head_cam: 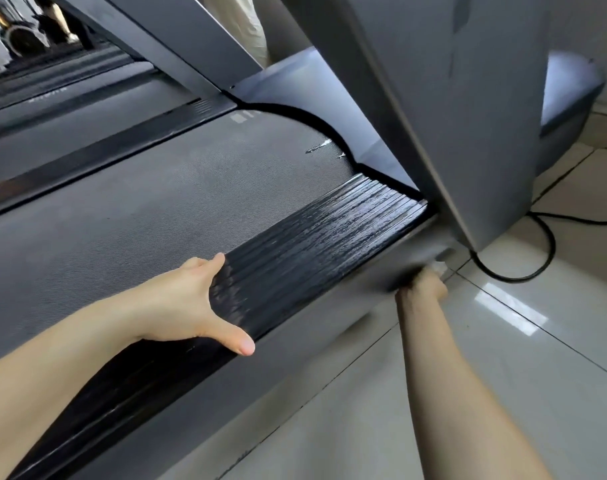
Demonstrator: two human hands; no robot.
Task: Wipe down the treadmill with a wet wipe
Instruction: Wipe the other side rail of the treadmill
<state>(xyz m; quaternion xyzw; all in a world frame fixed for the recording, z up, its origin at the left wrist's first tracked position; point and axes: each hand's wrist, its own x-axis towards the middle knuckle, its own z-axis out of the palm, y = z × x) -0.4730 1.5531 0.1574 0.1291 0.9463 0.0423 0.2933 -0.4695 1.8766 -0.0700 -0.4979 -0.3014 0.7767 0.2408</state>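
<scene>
1. While the left arm reaches in from the lower left of the frame, the left hand rests flat on the black ribbed side rail of the treadmill, fingers straight, thumb splayed wide toward the bottom, gripping nothing.
2. Right arm stretches up from the lower right, nearly straight, to the grey side of the frame at centre right.
3. The right hand is curled, blurred, and pinches a small white wet wipe against the grey panel just below the rail's far end.
4. Wet streaks shine on the rail near the grey upright.
5. A black cable loops on the pale tiled floor, at right.
</scene>
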